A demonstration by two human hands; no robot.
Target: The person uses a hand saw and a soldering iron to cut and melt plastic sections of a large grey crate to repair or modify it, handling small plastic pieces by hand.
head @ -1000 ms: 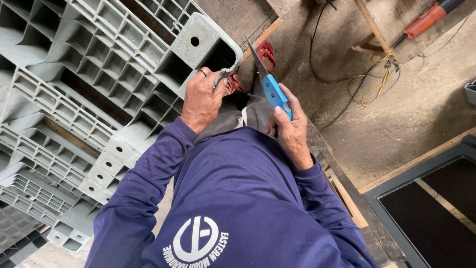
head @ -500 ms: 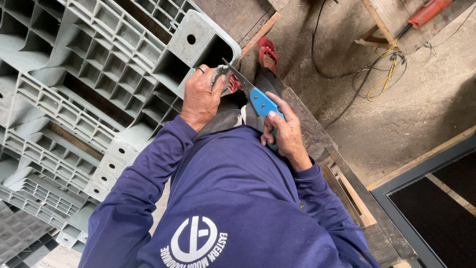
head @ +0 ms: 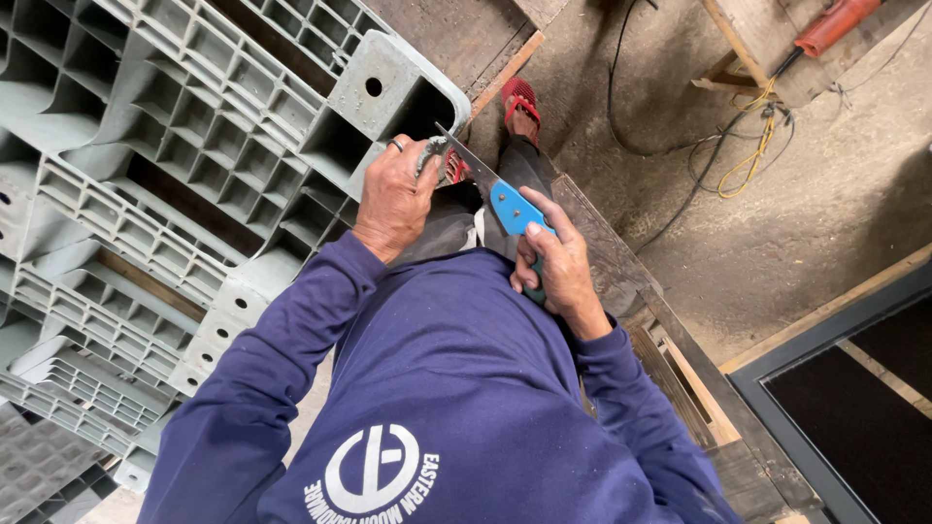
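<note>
Dusty concrete floor [head: 825, 194] is lying below. Left hand [head: 393, 199] is pinching a grey strip [head: 428, 155] at the pallet [head: 194, 146] corner, holding it steady while right hand [head: 553, 267] is gripping the blue-handled knife [head: 505, 202] against it.

Navy long-sleeved shirt [head: 456, 388] with white round emblem, finger ring [head: 396, 145], red sandals [head: 521, 100]

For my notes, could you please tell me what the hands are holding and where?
The right hand grips a knife by its blue handle. The left hand pinches a thin grey strip near its end.
</note>
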